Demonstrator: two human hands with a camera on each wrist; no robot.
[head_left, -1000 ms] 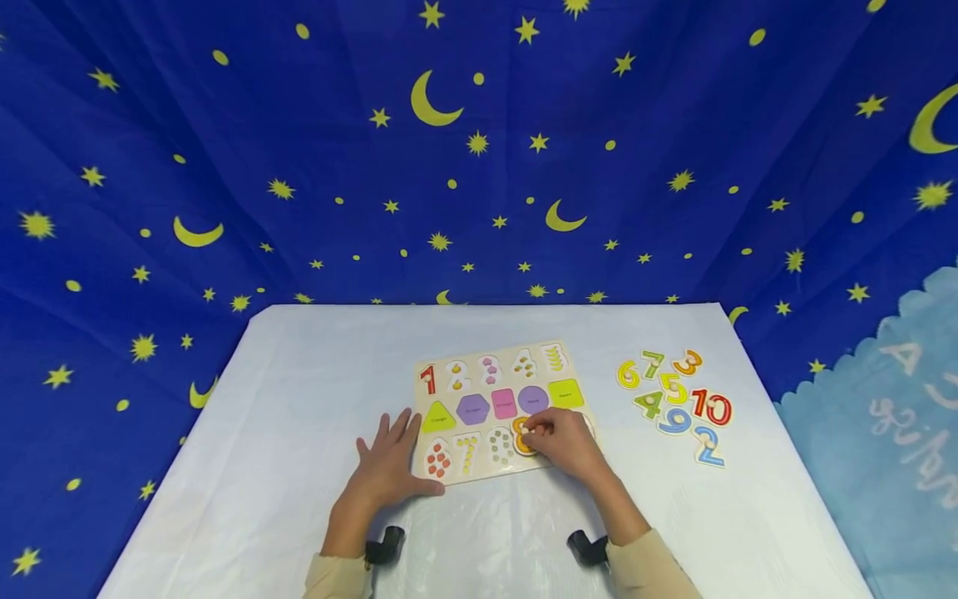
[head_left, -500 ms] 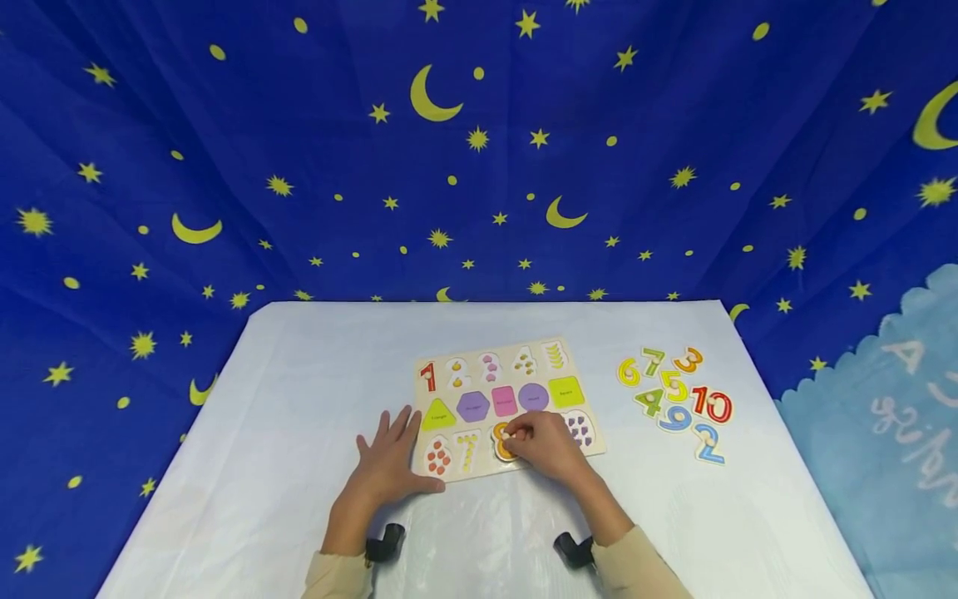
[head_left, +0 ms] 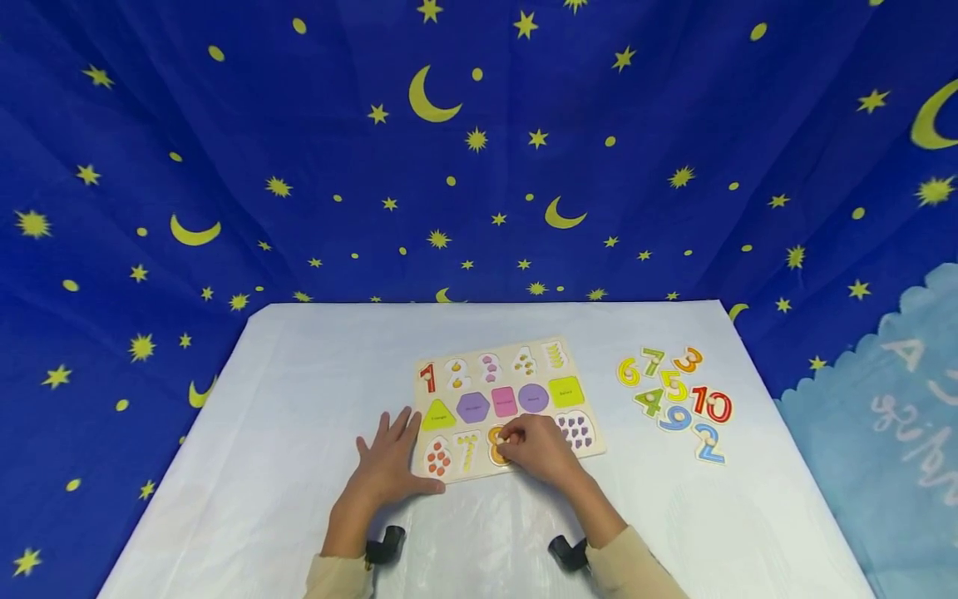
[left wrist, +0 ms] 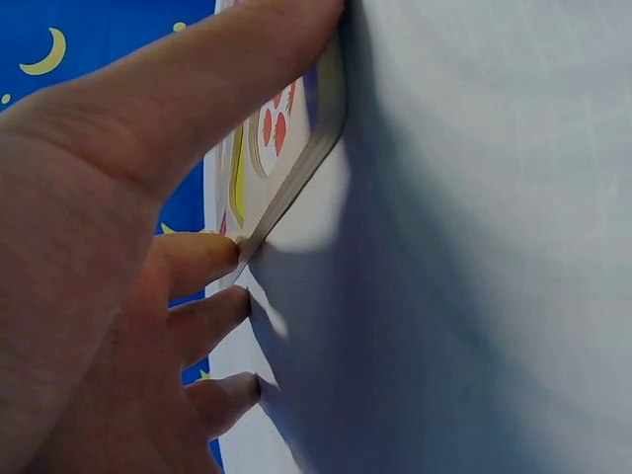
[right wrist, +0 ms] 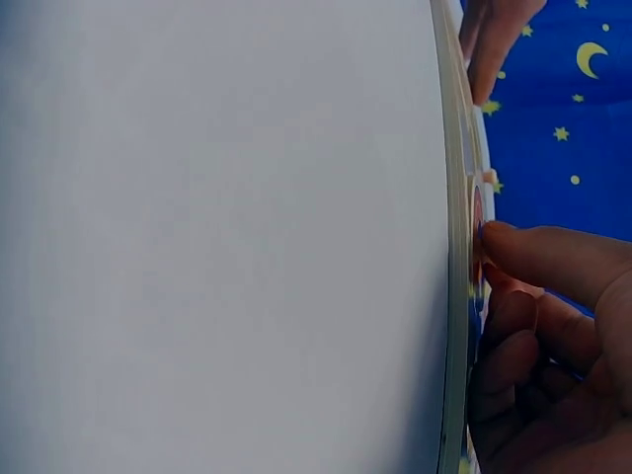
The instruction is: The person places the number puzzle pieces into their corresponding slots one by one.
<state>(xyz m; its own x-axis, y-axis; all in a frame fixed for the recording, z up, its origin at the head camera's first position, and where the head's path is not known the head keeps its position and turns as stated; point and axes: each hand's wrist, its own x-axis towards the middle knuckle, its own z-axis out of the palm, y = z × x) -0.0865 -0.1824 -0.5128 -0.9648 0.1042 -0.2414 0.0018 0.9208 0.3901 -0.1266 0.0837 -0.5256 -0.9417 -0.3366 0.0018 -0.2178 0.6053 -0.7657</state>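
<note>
A wooden number puzzle board point(head_left: 507, 376) lies slightly turned on the table. My left hand point(head_left: 385, 466) rests spread along its left edge, fingers straight and thumb by the near corner; the left wrist view shows the fingertips point(left wrist: 232, 390) on the table. With thumb and fingers, my right hand point(head_left: 540, 449) pinches the peg of an orange number 8 piece point(head_left: 492, 453) at the third recess of the near row. My fingers partly cover the 8, so whether it sits flush cannot be told. A red number 1 piece point(head_left: 427, 378) fills the far-left recess.
Right of the board lie several loose number pieces, among them a red 10 point(head_left: 711, 405), a blue 2 point(head_left: 708, 445), a blue 9 point(head_left: 675, 418) and a yellow 6 point(head_left: 628, 372). A starry blue cloth point(head_left: 479, 183) hangs behind the white table point(head_left: 314, 358).
My right hand has moved left along the near row with the 8, from the fourth recess to the third, uncovering the grape recess. My left hand has stayed in place.
</note>
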